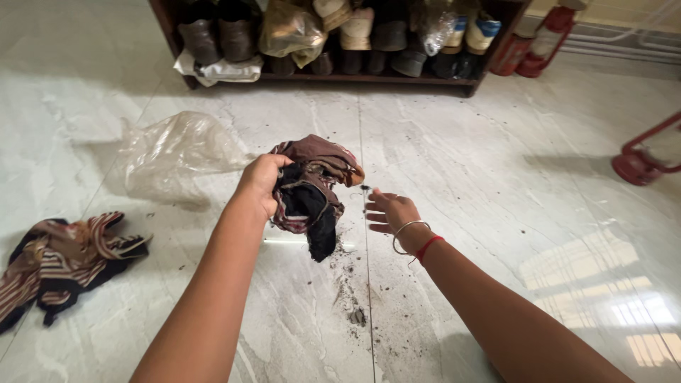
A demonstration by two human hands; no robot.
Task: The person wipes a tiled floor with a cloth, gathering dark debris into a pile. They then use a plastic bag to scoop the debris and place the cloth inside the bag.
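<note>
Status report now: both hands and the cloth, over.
Left hand shut on bunched striped cloth, held above the floor. Right hand open beside it, empty. Dark dirt scattered underneath.

Crumpled clear plastic bag [177, 152] on floor.

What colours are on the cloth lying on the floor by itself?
The cloth on the floor has brown and cream stripes with black parts, seen in the head view.

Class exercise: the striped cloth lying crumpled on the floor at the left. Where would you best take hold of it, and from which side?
Probably from above, pinching the raised fold in the middle of the striped cloth. It lies loosely bunched on the floor, so its humps give fingers something to close on, while its flat dark edges hug the tiles.
</note>
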